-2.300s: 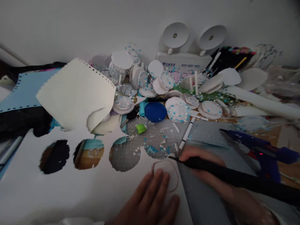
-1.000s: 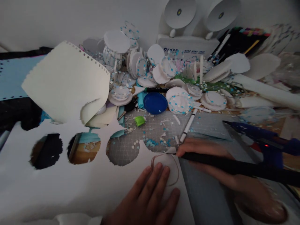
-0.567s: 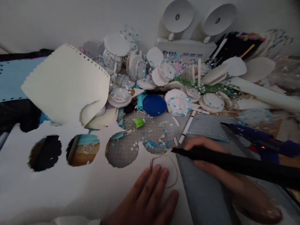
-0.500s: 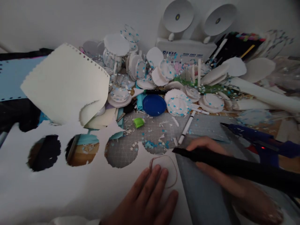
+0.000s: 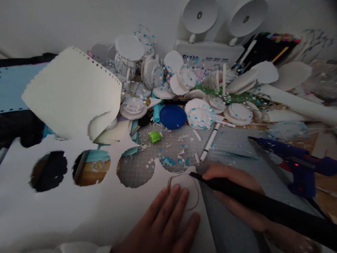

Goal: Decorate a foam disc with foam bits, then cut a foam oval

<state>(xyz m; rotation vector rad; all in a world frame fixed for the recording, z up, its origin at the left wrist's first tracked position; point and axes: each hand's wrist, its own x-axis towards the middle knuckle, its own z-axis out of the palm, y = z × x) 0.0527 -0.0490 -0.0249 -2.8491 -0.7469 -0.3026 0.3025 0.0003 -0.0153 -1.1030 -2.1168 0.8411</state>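
My left hand (image 5: 165, 218) lies flat with fingers spread on a white sheet (image 5: 79, 214), beside and partly over a reddish-brown hand-drawn circle (image 5: 198, 191). Gripped in my right hand (image 5: 238, 175) is a long black pen-like tool (image 5: 263, 203). Its dark, narrow tip is at the sheet near the circle's upper right edge; whether it touches cannot be made out. Several rough-edged round holes run along the far part of the sheet. The lower part of my right hand is partly hidden behind the tool and dim.
A blue glue gun (image 5: 297, 158) with a red light lies at right. A white marker (image 5: 210, 143), a green sharpener-like piece (image 5: 155, 137) and a blue lid (image 5: 173, 117) lie on the grey cutting mat (image 5: 234, 144). White discs with blue trim (image 5: 201, 114) crowd the back.
The black tool's tip has shifted slightly left and down from the sheet's corner to the circle's edge, my right hand moving with it. My left hand stays in place.
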